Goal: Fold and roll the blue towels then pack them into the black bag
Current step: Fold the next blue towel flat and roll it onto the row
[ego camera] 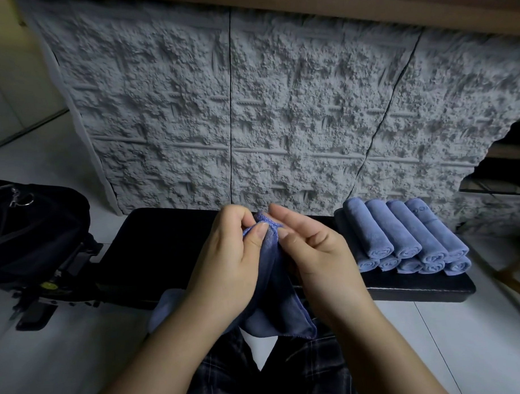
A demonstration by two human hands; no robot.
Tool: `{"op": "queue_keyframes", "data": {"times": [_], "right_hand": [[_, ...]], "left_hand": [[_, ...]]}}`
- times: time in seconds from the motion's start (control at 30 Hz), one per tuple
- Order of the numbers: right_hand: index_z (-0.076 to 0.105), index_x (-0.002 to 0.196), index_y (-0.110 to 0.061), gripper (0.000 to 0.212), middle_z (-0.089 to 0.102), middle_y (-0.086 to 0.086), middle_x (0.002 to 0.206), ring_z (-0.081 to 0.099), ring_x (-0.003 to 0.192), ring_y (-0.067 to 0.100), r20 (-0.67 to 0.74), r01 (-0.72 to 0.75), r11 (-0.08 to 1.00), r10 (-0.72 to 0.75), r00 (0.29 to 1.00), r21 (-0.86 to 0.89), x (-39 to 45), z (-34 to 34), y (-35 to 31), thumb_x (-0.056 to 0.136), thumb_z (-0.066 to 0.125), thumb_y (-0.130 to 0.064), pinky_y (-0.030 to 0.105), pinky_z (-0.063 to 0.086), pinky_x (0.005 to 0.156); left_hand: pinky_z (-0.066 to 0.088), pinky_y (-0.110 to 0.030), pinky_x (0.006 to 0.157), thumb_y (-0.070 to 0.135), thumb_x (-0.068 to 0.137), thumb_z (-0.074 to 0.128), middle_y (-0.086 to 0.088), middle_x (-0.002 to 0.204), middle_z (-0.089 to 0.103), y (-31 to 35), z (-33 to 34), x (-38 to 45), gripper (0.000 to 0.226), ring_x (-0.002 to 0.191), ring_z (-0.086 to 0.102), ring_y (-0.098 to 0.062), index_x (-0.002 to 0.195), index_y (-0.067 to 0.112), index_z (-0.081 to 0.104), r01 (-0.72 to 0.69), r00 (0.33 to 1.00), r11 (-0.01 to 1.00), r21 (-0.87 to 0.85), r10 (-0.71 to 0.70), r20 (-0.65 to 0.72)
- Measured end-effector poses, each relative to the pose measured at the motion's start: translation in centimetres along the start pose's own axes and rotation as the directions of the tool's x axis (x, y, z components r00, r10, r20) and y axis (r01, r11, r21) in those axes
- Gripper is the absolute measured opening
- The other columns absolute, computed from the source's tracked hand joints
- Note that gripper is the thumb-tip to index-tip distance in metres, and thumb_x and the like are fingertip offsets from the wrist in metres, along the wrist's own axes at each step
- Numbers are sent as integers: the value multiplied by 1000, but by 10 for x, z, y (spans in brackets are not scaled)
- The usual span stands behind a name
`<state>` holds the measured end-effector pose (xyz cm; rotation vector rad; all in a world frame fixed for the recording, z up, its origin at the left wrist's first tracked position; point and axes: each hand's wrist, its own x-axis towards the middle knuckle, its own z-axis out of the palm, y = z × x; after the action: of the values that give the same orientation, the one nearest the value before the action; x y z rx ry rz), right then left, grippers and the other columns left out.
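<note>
Above the black bench [166, 244] before a grey wall, our left hand [225, 263] and right hand [316, 253] both pinch the towel [273, 284] by its top edge; it hangs lengthwise toward our lap. The bag [33, 228] lies left, nearer our left hand; the rolls [401, 239] right.

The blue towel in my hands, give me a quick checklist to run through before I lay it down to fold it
1. Grip on the loose blue towel: ok. The left hand and the right hand both pinch its top edge.
2. Towel spread flat: not ok. It hangs bunched between the hands, over the lap.
3. Room on the black bench: ok. The stretch under the hands is bare.
4. Rolled towels out of the way: ok. They sit stacked at the bench's right end.
5. Black bag within sight: ok, on the left. Whether it is open: cannot tell.
</note>
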<state>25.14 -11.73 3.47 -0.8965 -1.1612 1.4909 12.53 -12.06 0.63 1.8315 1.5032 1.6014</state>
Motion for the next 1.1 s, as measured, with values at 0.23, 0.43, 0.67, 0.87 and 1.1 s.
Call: {"op": "queue_keyframes", "data": {"times": [0.23,0.43,0.67,0.87,1.1], "right_hand": [[64,107,-13,33,73,6,100,69,93,11,57,-13,964,-2,998,265,-3,16,0,75,61,-5,16,52,76],[67,96,-15,28,75,3,88,70,84,11,-76,84,995,-81,994,46,12,-2,4,88,53,8,19,54,77],[64,94,-29,27,64,-25,90,57,84,-19,-137,283,682,-493,859,-675,34,-49,-16,91,57,-3,2,39,80],[65,105,-18,24,65,-12,94,54,79,-23,-271,228,765,-464,843,-603,43,-76,-26,93,54,-1,2,42,80],[65,99,-21,25,68,-3,94,56,75,-10,-378,175,777,-473,796,-604,43,-104,-36,93,52,-1,12,43,77]], "left_hand": [[35,-11,64,37,86,38,11,81,44,5,13,-2,16,72,43,-2,87,22,35,-40,984,999,33,45,-174],[39,-20,62,45,75,57,11,68,53,-10,6,16,15,64,47,-4,77,31,51,181,974,929,-323,-124,191],[33,-18,52,57,75,54,13,58,52,-15,-53,61,25,53,47,-4,72,33,49,-286,866,903,322,100,490],[31,-26,49,53,83,47,1,62,60,-23,-70,73,29,60,60,-25,81,24,50,-569,798,578,585,216,563],[26,-26,44,74,69,7,1,64,66,-24,-91,78,70,61,65,-19,78,25,56,-606,795,265,750,220,565]]}}
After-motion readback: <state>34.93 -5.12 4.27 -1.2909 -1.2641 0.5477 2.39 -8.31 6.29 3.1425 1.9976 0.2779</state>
